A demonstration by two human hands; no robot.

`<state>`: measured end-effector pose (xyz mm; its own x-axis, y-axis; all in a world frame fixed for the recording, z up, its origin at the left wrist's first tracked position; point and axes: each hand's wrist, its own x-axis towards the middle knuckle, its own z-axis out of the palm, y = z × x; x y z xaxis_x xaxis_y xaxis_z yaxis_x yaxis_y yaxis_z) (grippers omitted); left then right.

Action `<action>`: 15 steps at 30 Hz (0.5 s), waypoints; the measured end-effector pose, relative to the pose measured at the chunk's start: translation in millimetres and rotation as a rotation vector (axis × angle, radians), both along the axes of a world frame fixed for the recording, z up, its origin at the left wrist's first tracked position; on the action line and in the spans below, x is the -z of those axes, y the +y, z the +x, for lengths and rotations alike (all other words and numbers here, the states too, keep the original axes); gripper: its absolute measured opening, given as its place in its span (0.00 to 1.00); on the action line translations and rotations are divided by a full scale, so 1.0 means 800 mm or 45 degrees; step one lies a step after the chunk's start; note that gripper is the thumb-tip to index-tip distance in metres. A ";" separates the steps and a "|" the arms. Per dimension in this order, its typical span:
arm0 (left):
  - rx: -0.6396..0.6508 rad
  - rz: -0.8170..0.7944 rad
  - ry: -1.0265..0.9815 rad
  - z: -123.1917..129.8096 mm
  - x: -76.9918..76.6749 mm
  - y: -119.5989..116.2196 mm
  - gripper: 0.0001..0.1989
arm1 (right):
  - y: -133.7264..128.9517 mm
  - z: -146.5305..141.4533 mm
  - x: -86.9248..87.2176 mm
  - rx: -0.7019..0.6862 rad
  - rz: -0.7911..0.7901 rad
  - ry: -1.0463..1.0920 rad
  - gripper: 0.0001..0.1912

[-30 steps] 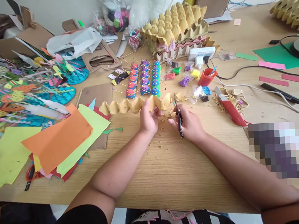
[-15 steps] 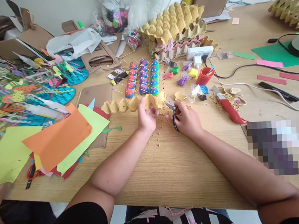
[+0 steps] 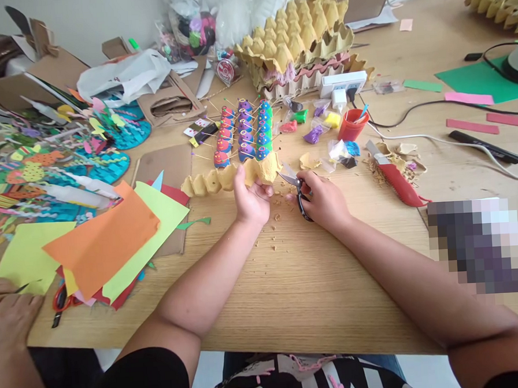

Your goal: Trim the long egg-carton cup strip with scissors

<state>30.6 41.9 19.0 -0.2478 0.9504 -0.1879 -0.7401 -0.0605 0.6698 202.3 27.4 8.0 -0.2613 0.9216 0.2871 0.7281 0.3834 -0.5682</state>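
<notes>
A long strip of yellow egg carton (image 3: 215, 181) rests in my left hand (image 3: 253, 200), thumb in front and fingers curled beneath its right part. My right hand (image 3: 326, 202) is closed around the black handles of small scissors (image 3: 301, 200). The scissor blades point up and left, close to the strip's right end. Whether they touch it is hard to tell. Small carton crumbs (image 3: 277, 217) lie on the table below. Just behind the strip stand three painted carton caterpillars, one red (image 3: 225, 135), one purple (image 3: 245, 131) and one green-blue (image 3: 264, 127).
Stacked egg trays (image 3: 294, 36), a power strip (image 3: 343, 84), a red cup (image 3: 351, 125) and clay packets (image 3: 314, 134) stand behind. A red-handled cutter (image 3: 400, 184) lies right. Coloured paper (image 3: 105, 237) lies left, with another person's hand (image 3: 13, 311) at the left edge.
The strip's left end has swung slightly right and the strip has tilted a little. The other person's hand has come further into view at the left. The whole view has shifted slightly.
</notes>
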 end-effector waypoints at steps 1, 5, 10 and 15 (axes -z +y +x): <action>-0.001 0.002 0.004 0.000 0.001 0.000 0.19 | 0.000 0.000 0.000 -0.001 0.002 0.005 0.21; -0.005 0.013 0.005 0.001 0.001 0.001 0.18 | 0.001 0.002 -0.001 -0.015 0.009 0.027 0.21; 0.011 -0.014 -0.006 0.003 -0.002 -0.001 0.17 | 0.002 0.003 0.001 -0.024 0.030 0.030 0.21; 0.035 -0.038 -0.013 0.003 -0.003 -0.003 0.18 | 0.002 0.003 0.001 -0.016 0.035 0.052 0.20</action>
<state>33.3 39.8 21.7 -0.2193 0.9508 -0.2187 -0.7478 -0.0199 0.6636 204.8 28.9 6.8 -0.2605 0.9097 0.3233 0.6994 0.4087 -0.5864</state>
